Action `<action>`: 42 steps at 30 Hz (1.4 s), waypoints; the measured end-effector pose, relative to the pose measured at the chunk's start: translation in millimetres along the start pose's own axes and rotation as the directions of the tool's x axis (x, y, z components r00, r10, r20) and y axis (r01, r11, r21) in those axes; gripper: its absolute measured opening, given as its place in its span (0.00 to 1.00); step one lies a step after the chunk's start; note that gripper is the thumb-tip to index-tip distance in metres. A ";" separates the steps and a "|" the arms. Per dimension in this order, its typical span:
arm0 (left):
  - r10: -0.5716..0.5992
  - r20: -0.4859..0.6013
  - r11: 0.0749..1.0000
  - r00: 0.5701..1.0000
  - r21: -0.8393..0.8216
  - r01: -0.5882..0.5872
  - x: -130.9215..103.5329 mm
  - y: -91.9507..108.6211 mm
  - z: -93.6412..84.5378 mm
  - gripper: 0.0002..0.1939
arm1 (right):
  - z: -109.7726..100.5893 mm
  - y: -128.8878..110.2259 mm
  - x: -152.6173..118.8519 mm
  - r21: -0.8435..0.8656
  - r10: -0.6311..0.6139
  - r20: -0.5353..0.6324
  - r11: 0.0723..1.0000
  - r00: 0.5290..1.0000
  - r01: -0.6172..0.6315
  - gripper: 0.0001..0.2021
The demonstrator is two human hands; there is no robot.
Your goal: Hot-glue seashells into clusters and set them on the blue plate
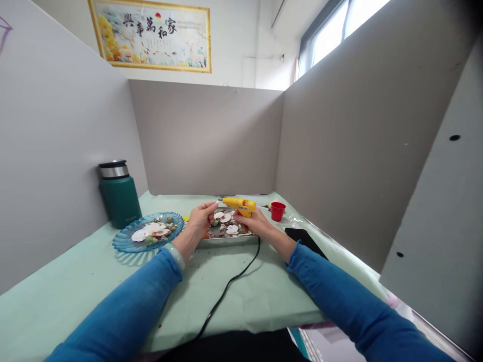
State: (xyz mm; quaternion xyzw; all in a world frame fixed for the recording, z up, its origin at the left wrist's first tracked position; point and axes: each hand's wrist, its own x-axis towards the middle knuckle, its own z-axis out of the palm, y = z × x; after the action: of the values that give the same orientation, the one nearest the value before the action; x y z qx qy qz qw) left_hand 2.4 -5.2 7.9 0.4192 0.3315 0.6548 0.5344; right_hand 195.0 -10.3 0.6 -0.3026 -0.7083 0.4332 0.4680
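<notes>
My right hand [253, 221] is wrapped round the handle of a yellow glue gun [238, 203], whose nozzle points left. My left hand [202, 218] is closed in a pinch close to the nozzle tip; a tiny pale piece shows at the fingertips, too small to name. Below both hands lies a metal tray [226, 241] with white round pieces and small shell-like bits in it. From the gun's handle a black cord [230, 282] runs down over the front of the table.
On the left, a blue glass plate [123, 245] bears white discs and small shell-like pieces. Behind it stands a green bottle [121, 198]. A red cup [278, 211] and a flat black object [305, 240] are on the right. Grey partitions [211, 136] enclose the table [226, 311].
</notes>
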 end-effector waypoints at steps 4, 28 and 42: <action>0.003 -0.002 1.000 1.000 -0.001 -0.003 1.2 -1.0 -0.5 0.24 | -0.4 0.1 -0.2 -0.026 0.003 0.009 1.000 1.000 -0.003 0.09; 0.057 -0.078 0.994 0.995 0.098 -0.049 -0.2 -2.6 1.5 0.27 | -0.3 0.6 0.8 -0.014 0.032 0.007 0.999 0.999 -0.031 0.09; 0.058 -0.115 0.992 0.992 0.119 -0.044 4.0 -4.3 -1.9 0.24 | -0.3 -4.9 -1.6 -0.070 0.038 0.017 0.997 0.999 -0.037 0.10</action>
State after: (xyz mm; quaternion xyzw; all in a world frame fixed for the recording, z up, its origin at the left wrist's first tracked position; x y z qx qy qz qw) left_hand 2.2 -0.4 4.0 0.4184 0.3894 0.6715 0.4715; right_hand 195.7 -13.7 4.4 -0.3281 -0.7213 0.4197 0.4426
